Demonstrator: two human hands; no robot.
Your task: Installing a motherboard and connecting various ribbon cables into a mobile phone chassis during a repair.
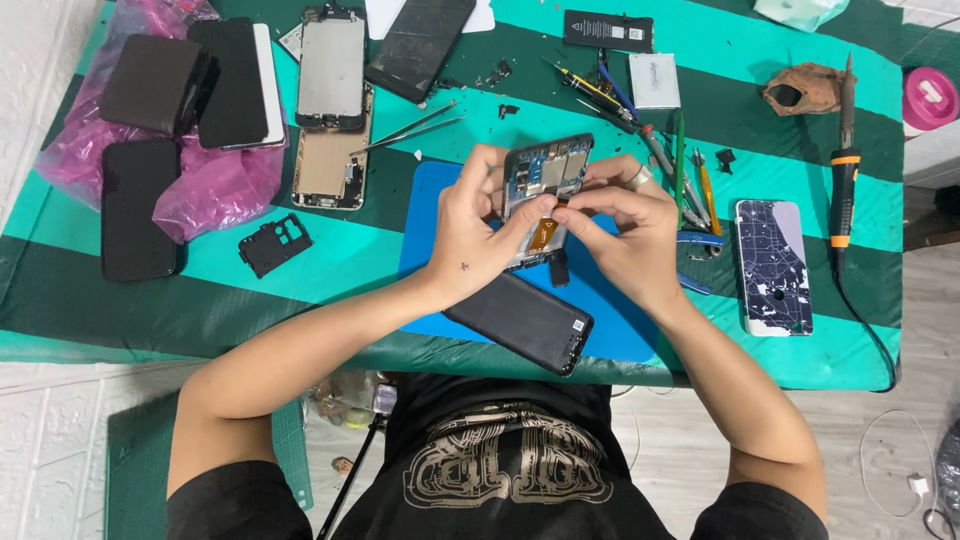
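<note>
Above blue mat (pixel 430 200): left hand (pixel 470 235), right hand (pixel 625 235) grip opened phone (pixel 545 185) (fingertips apparently pinching).

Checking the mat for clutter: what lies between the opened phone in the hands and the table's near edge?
In the head view, a black phone panel lies on the blue mat, below the opened phone.

left hand (pixel 470 235) and right hand (pixel 625 235) gripping opened phone (pixel 545 180) above blue mat (pixel 430 200), black screen panel (pixel 520 322) below

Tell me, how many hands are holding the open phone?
2. The left hand grips the open phone from the left above the blue mat; the right hand pinches its orange cable from the right.
</note>
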